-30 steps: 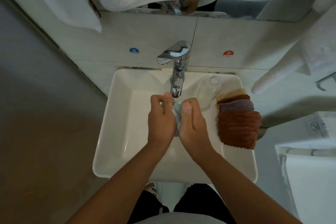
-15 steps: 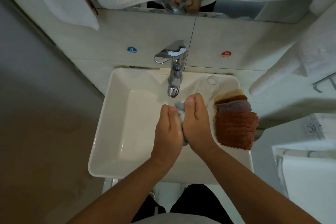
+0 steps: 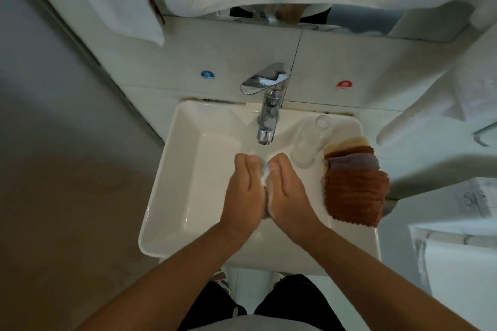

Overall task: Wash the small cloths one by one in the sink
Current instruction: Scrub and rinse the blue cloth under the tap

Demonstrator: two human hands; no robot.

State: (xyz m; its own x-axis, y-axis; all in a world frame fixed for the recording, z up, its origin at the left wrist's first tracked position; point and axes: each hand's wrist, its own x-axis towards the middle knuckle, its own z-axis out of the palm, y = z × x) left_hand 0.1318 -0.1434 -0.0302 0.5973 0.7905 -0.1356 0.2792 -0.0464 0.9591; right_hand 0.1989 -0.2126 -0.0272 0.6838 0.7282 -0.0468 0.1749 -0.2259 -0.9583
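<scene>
Here, the left hand [image 3: 243,191] and right hand [image 3: 286,191] are pressing a small grey cloth [image 3: 265,174] between them, grip clamped on it, over the sink [image 3: 183,169] below the tap [image 3: 266,115], likely scrubbing it.

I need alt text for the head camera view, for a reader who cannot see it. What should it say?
Seen from above, a left hand and a right hand press a small pale cloth between them over a white sink, just below the tap. A stack of folded cloths lies on the sink's right edge, beside a clear glass.
</scene>
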